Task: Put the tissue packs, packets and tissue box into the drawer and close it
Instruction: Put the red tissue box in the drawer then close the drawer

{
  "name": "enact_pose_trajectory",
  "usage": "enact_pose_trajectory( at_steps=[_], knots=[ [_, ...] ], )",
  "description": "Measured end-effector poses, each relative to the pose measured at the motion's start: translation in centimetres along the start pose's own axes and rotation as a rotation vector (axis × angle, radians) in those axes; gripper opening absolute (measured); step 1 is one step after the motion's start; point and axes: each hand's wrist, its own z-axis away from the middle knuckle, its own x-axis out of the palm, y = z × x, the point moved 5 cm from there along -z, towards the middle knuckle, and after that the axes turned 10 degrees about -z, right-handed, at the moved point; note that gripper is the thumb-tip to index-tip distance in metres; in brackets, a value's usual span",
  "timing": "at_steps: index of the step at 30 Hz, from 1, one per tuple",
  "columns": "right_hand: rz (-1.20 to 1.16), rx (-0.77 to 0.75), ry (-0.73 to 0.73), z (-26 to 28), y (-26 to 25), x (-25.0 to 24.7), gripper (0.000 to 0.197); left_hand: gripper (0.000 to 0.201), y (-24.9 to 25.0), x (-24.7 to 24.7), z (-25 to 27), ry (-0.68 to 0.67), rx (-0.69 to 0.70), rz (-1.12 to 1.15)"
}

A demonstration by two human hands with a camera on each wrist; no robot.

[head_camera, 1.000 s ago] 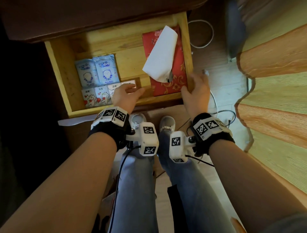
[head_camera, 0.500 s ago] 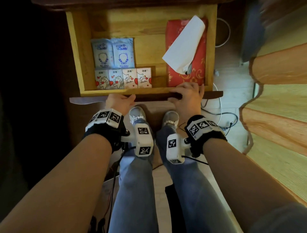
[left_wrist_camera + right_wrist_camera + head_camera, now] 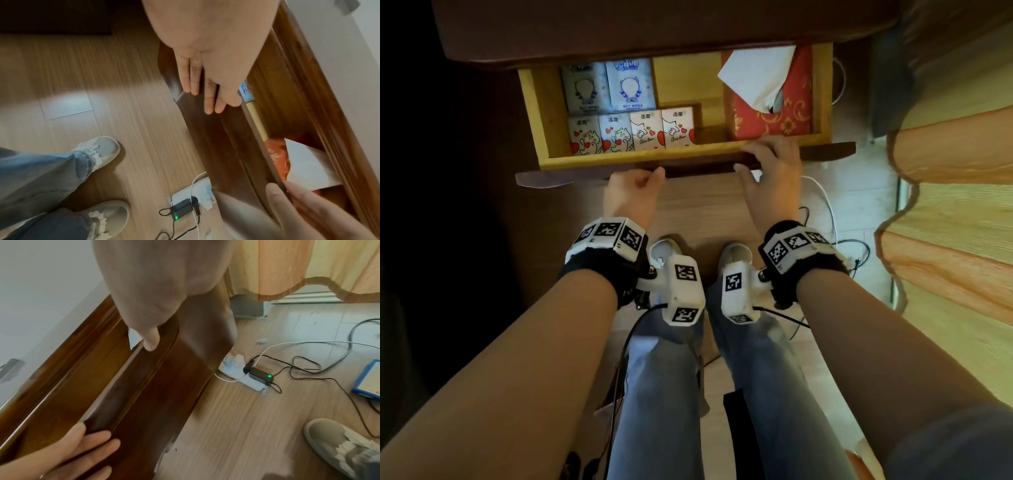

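The wooden drawer (image 3: 541, 113) stands part way out under the dark cabinet top. Inside at the left lie two blue wipe packets (image 3: 631, 84) and, nearer me, a row of several small tissue packs (image 3: 645, 132). The red tissue box (image 3: 770, 118) sits at the right with a white tissue (image 3: 756, 75) sticking up. My left hand (image 3: 635, 186) presses flat on the dark drawer front (image 3: 571, 178), its fingers (image 3: 194, 78) straight. My right hand (image 3: 774, 161) holds the front's top rim, thumb (image 3: 151, 340) on the outer face and fingers over the rim by the box.
A white power strip (image 3: 246, 378) with a black charger and loose cables lies on the wood floor right of the cabinet. An orange and yellow curtain (image 3: 945, 205) hangs at the right. My slippered feet (image 3: 664, 250) stand just before the drawer. A blue device (image 3: 368, 382) lies further right.
The drawer has slid further in under the cabinet top. My left hand left the drawer's inside and came onto the front; my right hand stayed at the rim and moved in with it.
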Motion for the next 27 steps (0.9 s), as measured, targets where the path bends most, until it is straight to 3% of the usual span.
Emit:
enact_pose_trajectory(
  at_steps=[5, 11, 21, 27],
  knots=[
    [0.102, -0.083, 0.060, -1.1, -1.8, 0.7, 0.012, 0.032, 1.0, -1.4, -1.4, 0.015, -0.005, -0.092],
    [0.221, -0.007, -0.189, -5.4, -1.7, 3.5, 0.044, 0.040, 2.1, -1.9, -4.8, 0.076, 0.001, -0.270],
    [0.131, -0.116, -0.122, -10.1, -1.1, 5.1, 0.053, 0.047, 4.1, -1.3, -8.8, 0.244, 0.008, -0.297],
    [0.105, -0.149, -0.088, -13.2, -1.0, 5.7, 0.055, 0.049, 5.4, -1.3, -11.3, 0.264, -0.009, -0.290]
  ],
)
